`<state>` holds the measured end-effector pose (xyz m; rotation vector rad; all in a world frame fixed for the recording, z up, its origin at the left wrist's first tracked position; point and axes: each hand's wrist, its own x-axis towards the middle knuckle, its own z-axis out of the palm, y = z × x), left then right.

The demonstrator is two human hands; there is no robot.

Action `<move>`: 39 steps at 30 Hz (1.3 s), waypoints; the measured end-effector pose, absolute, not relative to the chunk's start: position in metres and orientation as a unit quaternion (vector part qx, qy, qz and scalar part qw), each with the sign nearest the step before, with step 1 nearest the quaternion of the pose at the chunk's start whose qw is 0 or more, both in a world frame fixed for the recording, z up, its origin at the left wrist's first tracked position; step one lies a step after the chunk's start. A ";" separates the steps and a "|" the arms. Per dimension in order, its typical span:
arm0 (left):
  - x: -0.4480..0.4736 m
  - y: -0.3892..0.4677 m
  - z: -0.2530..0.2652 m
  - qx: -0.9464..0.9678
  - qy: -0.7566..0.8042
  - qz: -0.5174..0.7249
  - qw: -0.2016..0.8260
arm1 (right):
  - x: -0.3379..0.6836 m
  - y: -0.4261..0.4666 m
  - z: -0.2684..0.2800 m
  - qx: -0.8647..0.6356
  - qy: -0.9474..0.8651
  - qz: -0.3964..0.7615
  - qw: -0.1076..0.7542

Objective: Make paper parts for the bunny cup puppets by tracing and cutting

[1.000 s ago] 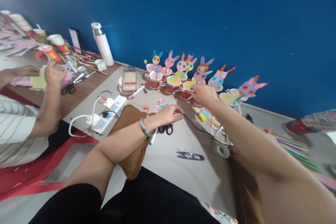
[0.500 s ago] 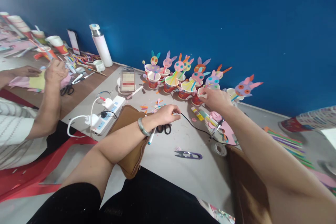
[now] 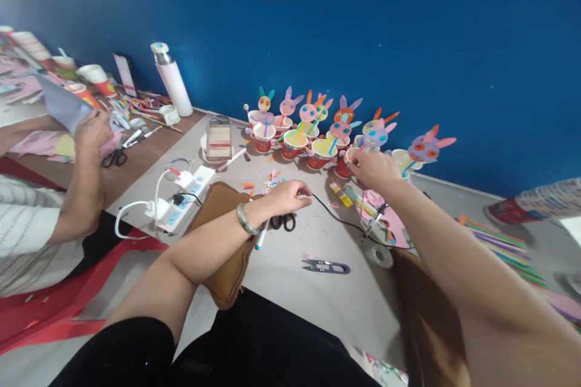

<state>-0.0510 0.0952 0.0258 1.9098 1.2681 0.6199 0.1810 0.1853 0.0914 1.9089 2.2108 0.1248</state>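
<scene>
Clock bearings were read from the left hand [image 3: 292, 195], which rested low over the grey table [image 3: 290, 272] with its fingers curled; whether they gripped anything could not be told, though a black cord [image 3: 333, 216] emerged beside the fingertips. At two o'clock, the right hand [image 3: 376, 169] had its thumb and fingers clamped on the rim of a red paper cup [image 3: 342, 170], which stood at the front of the group of decorated cups [image 3: 295, 148] spread from eleven to two o'clock. Black-handled scissors [image 3: 287, 224] lay at seven, purple snips [image 3: 339, 267] at five, a tape roll [image 3: 381, 256] at four and a yellow tube [image 3: 342, 195] at three. A power strip [image 3: 193, 196] lay at nine; beyond it, a co-worker held a blue-grey sheet [image 3: 66, 103].
</scene>
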 end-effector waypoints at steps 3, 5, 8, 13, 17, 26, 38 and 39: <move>-0.051 0.096 0.026 0.745 0.494 0.242 0.378 | 0.180 0.185 0.090 0.651 0.751 0.046 0.099; -0.052 0.096 0.025 0.747 0.490 0.243 0.378 | 0.180 0.182 0.091 0.653 0.751 0.050 0.089; -0.052 0.096 0.025 0.747 0.486 0.252 0.378 | 0.183 0.172 0.093 0.653 0.752 0.054 0.067; -0.051 0.095 0.024 0.739 0.486 0.275 0.378 | 0.195 0.143 0.088 0.648 0.758 0.046 0.054; -0.051 0.094 0.026 0.733 0.488 0.289 0.375 | 0.212 0.120 0.072 0.639 0.764 0.011 0.091; -0.046 0.091 0.028 0.725 0.504 0.293 0.367 | 0.232 0.095 0.033 0.623 0.779 -0.039 0.063; -0.039 0.094 0.044 0.730 0.528 0.301 0.313 | 0.212 0.082 0.021 0.528 0.837 -0.026 0.142; -0.039 0.097 0.046 0.731 0.528 0.309 0.303 | 0.212 0.081 0.021 0.523 0.838 -0.022 0.152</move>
